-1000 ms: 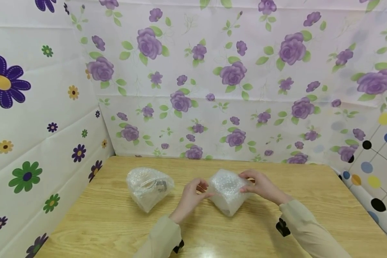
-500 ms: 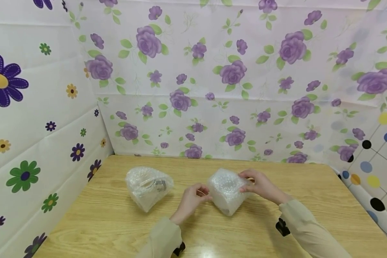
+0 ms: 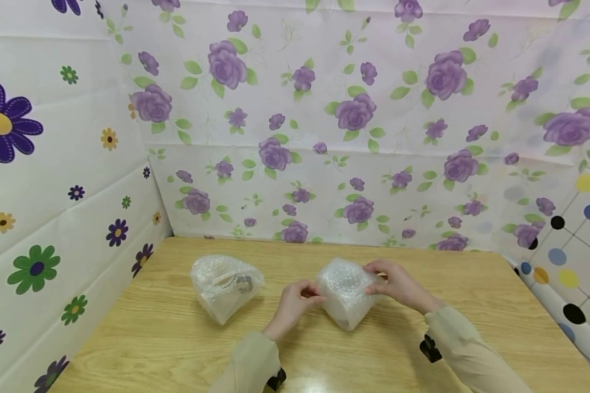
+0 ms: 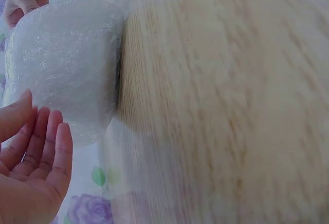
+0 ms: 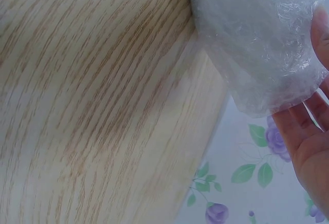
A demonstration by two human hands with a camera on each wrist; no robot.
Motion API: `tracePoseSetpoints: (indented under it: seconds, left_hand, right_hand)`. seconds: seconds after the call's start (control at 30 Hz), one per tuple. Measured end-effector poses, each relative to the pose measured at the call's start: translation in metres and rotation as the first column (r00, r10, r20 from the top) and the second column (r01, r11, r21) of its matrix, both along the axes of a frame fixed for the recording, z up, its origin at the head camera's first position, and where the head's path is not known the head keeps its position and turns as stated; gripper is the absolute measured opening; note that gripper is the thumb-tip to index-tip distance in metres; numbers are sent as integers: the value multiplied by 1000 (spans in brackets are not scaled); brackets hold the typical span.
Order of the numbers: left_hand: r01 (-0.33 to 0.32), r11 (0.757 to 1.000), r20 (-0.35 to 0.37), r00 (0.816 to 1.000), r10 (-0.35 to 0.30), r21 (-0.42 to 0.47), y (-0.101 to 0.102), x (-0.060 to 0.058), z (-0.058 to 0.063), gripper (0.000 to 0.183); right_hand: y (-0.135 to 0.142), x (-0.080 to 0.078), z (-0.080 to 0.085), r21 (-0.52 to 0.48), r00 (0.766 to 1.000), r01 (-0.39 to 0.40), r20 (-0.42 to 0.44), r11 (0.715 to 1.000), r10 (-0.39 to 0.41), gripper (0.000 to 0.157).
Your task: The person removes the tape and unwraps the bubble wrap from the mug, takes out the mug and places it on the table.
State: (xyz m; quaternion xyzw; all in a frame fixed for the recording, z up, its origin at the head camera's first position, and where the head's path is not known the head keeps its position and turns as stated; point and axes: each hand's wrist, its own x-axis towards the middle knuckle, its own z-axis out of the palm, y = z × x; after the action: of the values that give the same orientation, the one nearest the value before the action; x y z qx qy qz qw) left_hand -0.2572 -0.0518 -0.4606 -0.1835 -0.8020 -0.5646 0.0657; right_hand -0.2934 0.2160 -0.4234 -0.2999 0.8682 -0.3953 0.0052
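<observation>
A whitish bubble-wrapped package [image 3: 346, 297] sits on the wooden table between both hands, one corner pointing toward the person. My right hand [image 3: 395, 284] grips its right corner, thumb in front and fingers behind; in the right wrist view the fingers [image 5: 303, 126] reach behind the clear wrap [image 5: 257, 44]. At the left edge, my left hand [image 3: 295, 305] pinches the wrap between thumb and fingertips. Seen from the left wrist, the left hand [image 4: 36, 157] has its thumb close to the fingertips beside the rounded package [image 4: 67, 64]. The package's contents are hidden by the wrap.
Another bubble-wrapped package [image 3: 226, 286], with a small dark grey patch showing through, rests on the table [image 3: 177, 349] to the left. A rose-patterned cloth [image 3: 319, 180] hangs behind the table, and patterned cloths flank both sides.
My left hand's thumb and fingertips have come together at the package's left edge. The right hand keeps its hold, and both packages stay about where they were.
</observation>
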Motion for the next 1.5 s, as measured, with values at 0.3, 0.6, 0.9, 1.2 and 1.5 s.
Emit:
tracePoseSetpoints:
  seconds: [0.3, 0.6, 0.9, 1.2, 1.5]
  left_hand:
    - [-37, 997, 37, 999, 34, 70, 2, -3, -2, 13]
    - [-21, 995, 34, 999, 18, 102, 4, -5, -2, 14]
    - [0, 996, 61, 998, -5, 86, 6, -5, -1, 11]
    - [13, 999, 49, 999, -14, 37, 6, -4, 1, 11]
    - [32, 999, 64, 997, -33, 9, 7, -5, 6, 14]
  right_hand:
    - [-2, 1, -1, 5, 1000, 4, -2, 1000, -4, 52]
    - [-2, 3, -2, 10, 1000, 11, -14, 1000, -11, 55]
    - [-2, 4, -2, 24, 1000, 8, -8, 1000, -8, 55]
    - [-1, 2, -3, 28, 1000, 8, -9, 1000, -8, 56]
    - [-2, 0, 1, 41, 1000, -4, -21, 999, 5, 54]
